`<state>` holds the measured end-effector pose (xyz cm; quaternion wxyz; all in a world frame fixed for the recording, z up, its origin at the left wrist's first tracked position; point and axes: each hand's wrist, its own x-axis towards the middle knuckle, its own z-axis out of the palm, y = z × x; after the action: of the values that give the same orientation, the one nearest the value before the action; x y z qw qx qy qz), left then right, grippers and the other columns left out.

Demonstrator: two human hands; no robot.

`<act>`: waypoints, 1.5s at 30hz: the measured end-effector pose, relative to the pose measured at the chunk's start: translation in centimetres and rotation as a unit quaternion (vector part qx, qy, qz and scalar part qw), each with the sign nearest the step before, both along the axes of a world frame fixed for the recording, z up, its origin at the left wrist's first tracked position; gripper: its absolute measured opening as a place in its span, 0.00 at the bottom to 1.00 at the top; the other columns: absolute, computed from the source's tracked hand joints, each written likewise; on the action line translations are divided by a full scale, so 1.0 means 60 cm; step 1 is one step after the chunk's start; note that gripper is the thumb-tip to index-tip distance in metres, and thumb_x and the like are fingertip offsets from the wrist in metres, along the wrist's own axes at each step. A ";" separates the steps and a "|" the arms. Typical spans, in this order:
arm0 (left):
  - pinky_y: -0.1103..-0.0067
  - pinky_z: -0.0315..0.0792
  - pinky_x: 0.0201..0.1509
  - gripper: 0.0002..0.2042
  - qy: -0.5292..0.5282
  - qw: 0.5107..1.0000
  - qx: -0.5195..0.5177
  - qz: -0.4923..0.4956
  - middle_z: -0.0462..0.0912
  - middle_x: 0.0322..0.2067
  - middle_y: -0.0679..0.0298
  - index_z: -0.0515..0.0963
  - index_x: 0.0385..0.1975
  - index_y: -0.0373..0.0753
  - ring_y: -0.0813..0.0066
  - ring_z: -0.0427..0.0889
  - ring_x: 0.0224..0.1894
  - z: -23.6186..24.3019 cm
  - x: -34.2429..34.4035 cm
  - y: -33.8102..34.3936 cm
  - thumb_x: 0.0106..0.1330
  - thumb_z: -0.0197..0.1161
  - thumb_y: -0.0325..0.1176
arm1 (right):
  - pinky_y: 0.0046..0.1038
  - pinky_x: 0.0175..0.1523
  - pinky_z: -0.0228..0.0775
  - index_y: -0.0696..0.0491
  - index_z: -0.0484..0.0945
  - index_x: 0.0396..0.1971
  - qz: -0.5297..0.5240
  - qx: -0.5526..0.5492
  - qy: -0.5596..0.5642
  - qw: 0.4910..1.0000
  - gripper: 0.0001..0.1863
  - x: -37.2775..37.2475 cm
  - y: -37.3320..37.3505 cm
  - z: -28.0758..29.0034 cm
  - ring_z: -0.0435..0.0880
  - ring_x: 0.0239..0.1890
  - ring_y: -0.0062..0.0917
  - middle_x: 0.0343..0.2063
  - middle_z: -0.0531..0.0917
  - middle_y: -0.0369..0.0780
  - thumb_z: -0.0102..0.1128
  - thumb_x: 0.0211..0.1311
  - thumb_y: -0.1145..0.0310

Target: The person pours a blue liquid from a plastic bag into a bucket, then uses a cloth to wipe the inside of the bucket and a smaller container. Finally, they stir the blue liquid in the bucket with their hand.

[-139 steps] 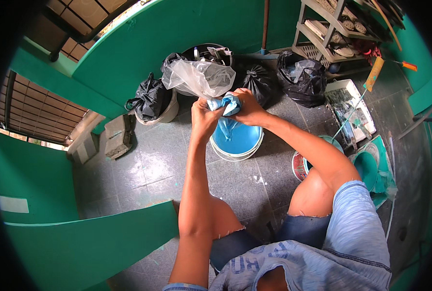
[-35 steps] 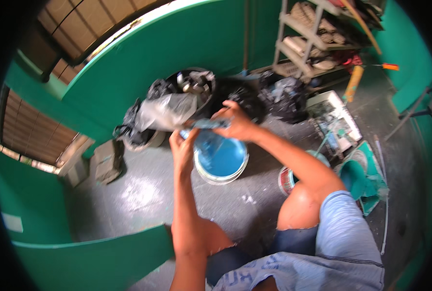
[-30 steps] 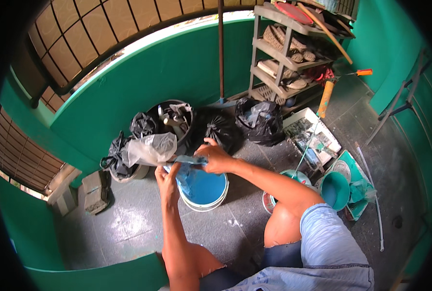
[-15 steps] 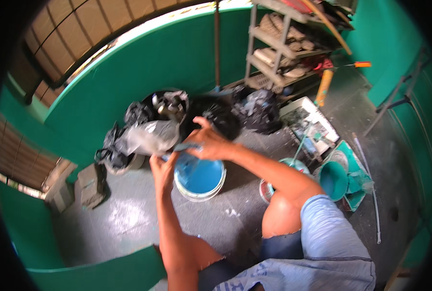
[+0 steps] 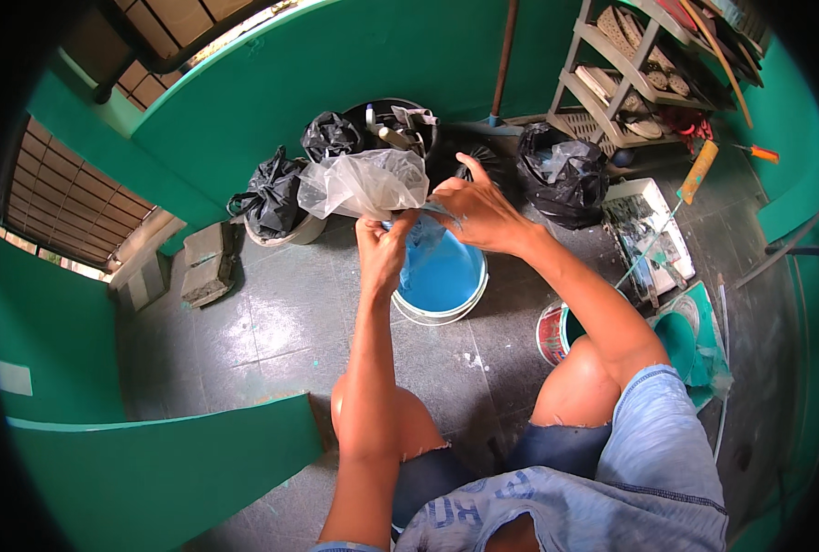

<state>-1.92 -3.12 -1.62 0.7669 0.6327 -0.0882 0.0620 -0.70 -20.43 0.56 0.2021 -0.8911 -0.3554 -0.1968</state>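
A clear plastic bag bunches up between my two hands, above a white bucket of blue paint. My left hand pinches the bag's gathered part from below. On the other side my right hand is closed on a narrow, blue-stained stretch of the same plastic, its thumb sticking up. The bag's puffed end spreads to the left of my hands. Some blue-smeared plastic hangs beneath them over the paint. The far rim of the bucket is hidden behind my hands.
Black garbage bags and a dark tub line the green wall. Right are a paint tray, a yellow roller, a red-labelled can and a green container. Concrete blocks sit left; a shoe rack stands far right.
My view has turned, so the bucket and hands sit farther right and higher. Both hands still grip the plastic bag, and its puffed end now stands higher above my left hand.
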 end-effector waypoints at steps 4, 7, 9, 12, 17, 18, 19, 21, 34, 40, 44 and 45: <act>0.86 0.60 0.27 0.04 -0.023 0.999 -0.041 -0.009 0.76 0.24 0.73 0.77 0.27 0.35 0.88 0.67 0.24 0.007 0.001 -0.010 0.53 0.61 0.26 | 0.51 0.62 0.46 0.53 0.75 0.30 -0.001 -0.008 0.000 1.000 0.07 0.000 -0.003 -0.004 0.77 0.36 0.30 0.23 0.77 0.39 0.55 0.50 0.70; 0.86 0.62 0.30 0.05 -0.011 0.998 -0.055 -0.010 0.77 0.26 0.71 0.77 0.28 0.34 0.87 0.69 0.26 -0.004 0.001 -0.011 0.52 0.61 0.25 | 0.51 0.61 0.46 0.53 0.75 0.32 -0.024 -0.037 0.021 0.999 0.08 -0.001 -0.006 -0.012 0.77 0.38 0.31 0.24 0.78 0.39 0.54 0.51 0.70; 0.86 0.62 0.31 0.05 -0.013 0.998 -0.061 -0.008 0.77 0.27 0.71 0.76 0.28 0.34 0.87 0.69 0.27 -0.005 0.002 -0.013 0.51 0.61 0.24 | 0.51 0.60 0.47 0.53 0.75 0.33 -0.038 -0.048 0.032 0.998 0.08 -0.003 -0.006 -0.018 0.77 0.41 0.31 0.26 0.79 0.40 0.54 0.51 0.70; 0.86 0.62 0.32 0.05 -0.011 0.997 -0.069 -0.014 0.77 0.27 0.71 0.76 0.28 0.34 0.86 0.70 0.27 0.001 -0.001 -0.023 0.51 0.61 0.24 | 0.52 0.59 0.47 0.53 0.75 0.34 -0.048 -0.037 -0.014 0.998 0.09 0.003 -0.017 -0.046 0.76 0.46 0.33 0.27 0.79 0.41 0.52 0.51 0.70; 0.86 0.63 0.34 0.05 -0.014 0.998 -0.058 -0.015 0.77 0.26 0.71 0.76 0.28 0.34 0.85 0.70 0.27 -0.006 0.002 -0.014 0.51 0.61 0.23 | 0.49 0.60 0.48 0.53 0.76 0.38 -0.064 -0.091 0.059 0.992 0.14 0.002 -0.019 -0.036 0.76 0.45 0.32 0.32 0.80 0.41 0.54 0.49 0.68; 0.86 0.63 0.33 0.05 -0.018 0.998 -0.060 -0.010 0.77 0.26 0.71 0.76 0.28 0.34 0.85 0.70 0.27 -0.007 0.002 -0.014 0.51 0.61 0.23 | 0.47 0.61 0.49 0.51 0.77 0.40 -0.072 -0.109 0.074 0.989 0.16 0.001 -0.018 -0.030 0.77 0.42 0.30 0.34 0.80 0.40 0.55 0.49 0.66; 0.86 0.62 0.33 0.05 -0.021 0.998 -0.064 -0.006 0.76 0.26 0.72 0.76 0.28 0.34 0.86 0.70 0.27 0.003 -0.001 -0.019 0.51 0.61 0.23 | 0.46 0.61 0.49 0.51 0.77 0.39 -0.075 -0.111 0.095 0.986 0.15 0.001 -0.021 -0.022 0.77 0.42 0.31 0.34 0.80 0.40 0.55 0.49 0.66; 0.86 0.63 0.36 0.05 -0.019 0.998 -0.053 -0.006 0.76 0.27 0.70 0.76 0.29 0.34 0.84 0.70 0.29 0.006 -0.001 -0.022 0.52 0.60 0.23 | 0.45 0.61 0.49 0.50 0.78 0.38 -0.081 -0.113 0.137 0.981 0.14 0.003 -0.030 -0.008 0.77 0.41 0.31 0.33 0.81 0.40 0.55 0.49 0.66; 0.86 0.64 0.30 0.06 -0.027 0.999 -0.003 -0.031 0.76 0.25 0.72 0.77 0.29 0.35 0.87 0.70 0.26 0.038 -0.003 -0.015 0.54 0.62 0.28 | 0.24 0.35 0.67 0.60 0.78 0.32 0.024 0.179 0.280 0.943 0.11 0.021 -0.050 0.022 0.73 0.27 0.15 0.23 0.81 0.40 0.55 0.58 0.66; 0.85 0.66 0.37 0.09 0.001 0.999 0.010 -0.040 0.78 0.30 0.69 0.77 0.34 0.34 0.84 0.73 0.31 0.008 0.015 0.002 0.55 0.63 0.29 | 0.28 0.41 0.70 0.57 0.79 0.35 0.057 0.177 0.247 0.951 0.16 0.018 -0.039 0.030 0.81 0.33 0.27 0.29 0.82 0.46 0.59 0.53 0.59; 0.86 0.66 0.32 0.04 -0.005 0.998 -0.008 -0.057 0.78 0.26 0.71 0.78 0.28 0.34 0.86 0.71 0.28 0.005 0.014 -0.005 0.55 0.61 0.27 | 0.30 0.44 0.69 0.56 0.79 0.37 0.070 0.130 0.226 0.963 0.18 0.020 -0.018 0.043 0.81 0.37 0.32 0.32 0.82 0.46 0.63 0.49 0.60; 0.87 0.66 0.32 0.05 -0.004 0.999 -0.017 -0.051 0.78 0.26 0.71 0.78 0.28 0.34 0.86 0.72 0.28 0.011 0.010 -0.011 0.55 0.61 0.27 | 0.30 0.45 0.68 0.57 0.79 0.37 0.075 0.154 0.246 0.954 0.18 0.018 -0.019 0.044 0.81 0.36 0.31 0.32 0.82 0.46 0.64 0.48 0.61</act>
<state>-1.33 -3.79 -0.93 0.7794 0.6138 -0.1223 0.0267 0.38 -21.59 3.23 0.4319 -0.8409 -0.3261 -0.0083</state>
